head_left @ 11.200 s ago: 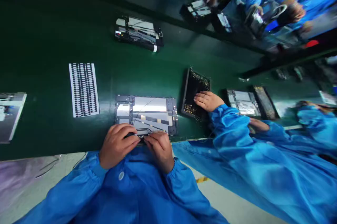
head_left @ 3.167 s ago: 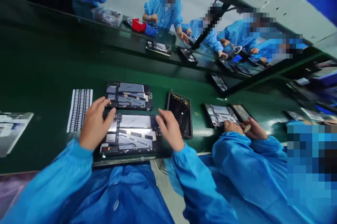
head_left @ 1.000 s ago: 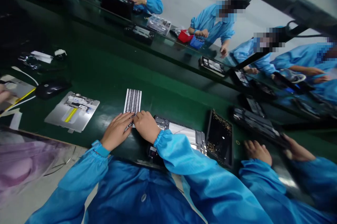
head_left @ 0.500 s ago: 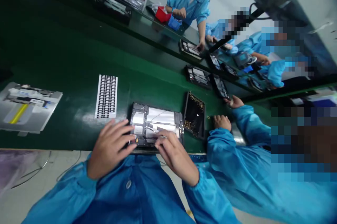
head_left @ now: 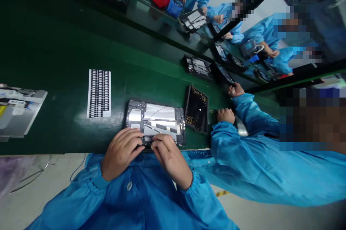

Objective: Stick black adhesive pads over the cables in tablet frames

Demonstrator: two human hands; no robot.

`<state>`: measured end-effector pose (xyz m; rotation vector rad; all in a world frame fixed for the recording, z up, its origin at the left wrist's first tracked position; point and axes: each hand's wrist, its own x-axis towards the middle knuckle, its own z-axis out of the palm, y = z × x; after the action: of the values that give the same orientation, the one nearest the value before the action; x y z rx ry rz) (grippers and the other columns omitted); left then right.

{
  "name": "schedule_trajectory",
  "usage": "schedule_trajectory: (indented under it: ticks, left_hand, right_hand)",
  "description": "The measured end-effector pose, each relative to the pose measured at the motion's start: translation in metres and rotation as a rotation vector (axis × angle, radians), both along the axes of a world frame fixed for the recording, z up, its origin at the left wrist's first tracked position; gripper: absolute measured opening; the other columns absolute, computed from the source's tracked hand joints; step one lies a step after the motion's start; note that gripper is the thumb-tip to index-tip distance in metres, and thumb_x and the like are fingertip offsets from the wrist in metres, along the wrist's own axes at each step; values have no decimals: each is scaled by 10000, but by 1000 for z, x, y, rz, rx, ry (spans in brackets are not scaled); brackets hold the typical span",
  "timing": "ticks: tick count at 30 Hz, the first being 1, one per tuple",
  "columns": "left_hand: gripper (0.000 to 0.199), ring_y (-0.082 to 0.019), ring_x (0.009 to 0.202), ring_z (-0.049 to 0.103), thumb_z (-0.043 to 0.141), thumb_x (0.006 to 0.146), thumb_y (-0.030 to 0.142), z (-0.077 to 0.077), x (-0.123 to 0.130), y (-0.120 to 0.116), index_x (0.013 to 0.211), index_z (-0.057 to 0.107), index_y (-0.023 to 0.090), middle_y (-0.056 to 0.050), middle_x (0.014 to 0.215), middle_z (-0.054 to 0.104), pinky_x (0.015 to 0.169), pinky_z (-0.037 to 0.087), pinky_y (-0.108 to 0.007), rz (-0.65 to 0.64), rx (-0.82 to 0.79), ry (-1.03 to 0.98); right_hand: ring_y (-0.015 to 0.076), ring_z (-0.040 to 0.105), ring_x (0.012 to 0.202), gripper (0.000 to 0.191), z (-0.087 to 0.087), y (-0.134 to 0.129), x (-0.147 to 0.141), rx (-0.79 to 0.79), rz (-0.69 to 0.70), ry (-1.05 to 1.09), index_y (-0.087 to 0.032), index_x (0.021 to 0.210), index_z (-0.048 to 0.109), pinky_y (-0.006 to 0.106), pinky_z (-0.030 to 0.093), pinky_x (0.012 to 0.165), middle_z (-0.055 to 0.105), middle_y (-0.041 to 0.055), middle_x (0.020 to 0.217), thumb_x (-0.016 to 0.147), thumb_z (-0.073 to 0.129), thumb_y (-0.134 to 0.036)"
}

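An opened tablet (head_left: 160, 112) lies on the green bench in front of me, its silver battery panels, dark frame and thin black wire exposed. My left hand (head_left: 123, 150) rests at its near left edge, with bent fingers on top and the thumb close to the front rim, gripping that edge. A short way to the right, my right hand (head_left: 170, 156) is closed in a pinch over the near edge. Whatever sits between those fingertips is hidden. Between the two hands, a small dark strip of the frame shows.
Left of the tablet lies a white sheet of black stickers (head_left: 99, 93); farther left, a silver panel (head_left: 23, 113). At right stands a dark tray of small brass-coloured screws (head_left: 198, 109), beside a co-worker's hand (head_left: 226, 116). Another opened tablet (head_left: 198, 67) lies beyond, below a glass shelf.
My left hand has come in from the left, its spread fingers now bent onto the tablet's edge. The thin metallic thing at my right fingers no longer shows. Across the shelf, a co-worker has tilted up a tablet.
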<state>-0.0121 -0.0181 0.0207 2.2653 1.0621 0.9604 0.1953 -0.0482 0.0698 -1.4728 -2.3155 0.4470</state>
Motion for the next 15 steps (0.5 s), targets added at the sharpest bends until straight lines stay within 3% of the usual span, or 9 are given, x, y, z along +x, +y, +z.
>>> schedule_trajectory:
  ticks: [6, 15]
  left_hand:
    - [47, -205, 1227, 596, 593, 961, 267, 0, 5, -4, 993, 606, 236, -57, 1333, 626, 1155, 398, -446, 41, 7, 43]
    - [55, -213, 1236, 578, 595, 956, 255, 0, 12, -4, 935, 646, 248, -45, 1339, 618, 1143, 384, -456, 77, 26, 52]
  right_hand:
    - [215, 590, 1035, 101, -1, -1, 4, 24, -6, -12, -201, 1036, 598, 354, 539, 895, 624, 104, 1088, 1006, 513, -158]
    - [221, 577, 1023, 101, -3, 1, 4, -3, 3, -79, -201, 1024, 613, 381, 498, 889, 644, 97, 1114, 1021, 511, -199]
